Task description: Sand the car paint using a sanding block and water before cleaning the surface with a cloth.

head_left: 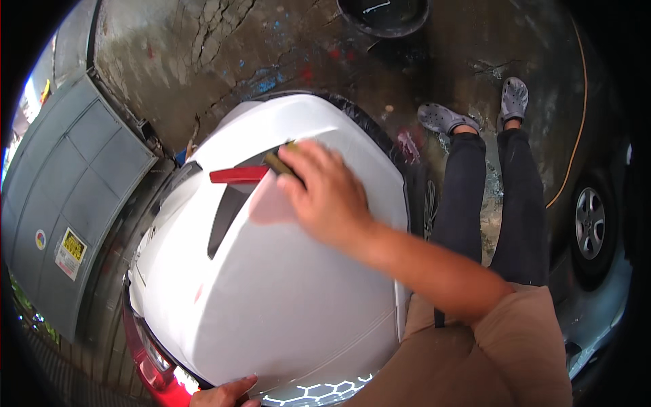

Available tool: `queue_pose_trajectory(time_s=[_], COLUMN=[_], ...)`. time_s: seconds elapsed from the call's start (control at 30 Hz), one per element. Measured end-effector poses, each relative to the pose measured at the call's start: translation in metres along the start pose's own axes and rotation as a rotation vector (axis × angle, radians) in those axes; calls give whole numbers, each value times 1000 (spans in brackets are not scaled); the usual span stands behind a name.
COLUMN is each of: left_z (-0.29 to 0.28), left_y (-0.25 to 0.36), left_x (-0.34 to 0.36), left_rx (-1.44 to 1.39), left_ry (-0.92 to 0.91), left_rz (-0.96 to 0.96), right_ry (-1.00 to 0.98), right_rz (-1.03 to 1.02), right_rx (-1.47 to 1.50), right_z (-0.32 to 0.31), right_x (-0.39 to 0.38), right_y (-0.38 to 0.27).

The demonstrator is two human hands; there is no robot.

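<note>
My right hand [329, 190] is closed around a small dark olive block [280, 165], pressed against the far part of a white car bumper [298, 292]. The block looks like a sanding block, mostly hidden under the fingers. Just left of it is a red reflector strip [237, 175], beside a black recess in the bumper. A pinkish patch [271, 207] shows on the white surface below the block. At the bottom edge, my left hand [227, 393] rests with its fingers stretched out on the car's body, near the red tail light [154, 363]; the picture's edge cuts it off.
A grey metal panel [78, 169] with stickers stands at left. On the wet, cracked concrete floor [271, 41] sits a black basin [385, 20] at the top. An orange cord [580, 122] runs along the right, near another car's wheel [591, 222]. My feet wear grey clogs [444, 117].
</note>
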State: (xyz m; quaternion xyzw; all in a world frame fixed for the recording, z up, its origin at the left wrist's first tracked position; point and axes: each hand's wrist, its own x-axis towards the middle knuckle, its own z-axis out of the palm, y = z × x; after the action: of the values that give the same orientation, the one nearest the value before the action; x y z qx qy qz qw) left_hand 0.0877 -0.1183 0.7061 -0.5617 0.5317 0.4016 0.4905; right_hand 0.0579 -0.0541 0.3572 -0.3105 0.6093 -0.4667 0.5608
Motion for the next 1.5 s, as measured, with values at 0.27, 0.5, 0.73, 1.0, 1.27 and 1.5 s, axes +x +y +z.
queue_pose_trajectory(time_s=[0.27, 0.5, 0.73, 1.0, 1.27, 1.5], left_z=[1, 2, 5, 9, 5, 8], left_y=[2, 3, -3, -8, -8, -15], left_x=[-3, -1, -15, -10, -4, -1], left_rx=[-18, -72, -48, -25, -63, -126], left_ry=[24, 52, 31, 59, 58, 68], left_rz=[9, 31, -20, -8, 46, 100], right_ry=[11, -56, -78, -161, -131, -454], right_rz=[38, -75, -149, 297, 2, 277], right_rx=[-62, 1, -12, 434, -67, -11], right_z=[-6, -21, -19, -38, -32, -65], right_x=[-14, -25, -55, -8, -11, -33], right_y=[14, 29, 15, 47, 49, 73])
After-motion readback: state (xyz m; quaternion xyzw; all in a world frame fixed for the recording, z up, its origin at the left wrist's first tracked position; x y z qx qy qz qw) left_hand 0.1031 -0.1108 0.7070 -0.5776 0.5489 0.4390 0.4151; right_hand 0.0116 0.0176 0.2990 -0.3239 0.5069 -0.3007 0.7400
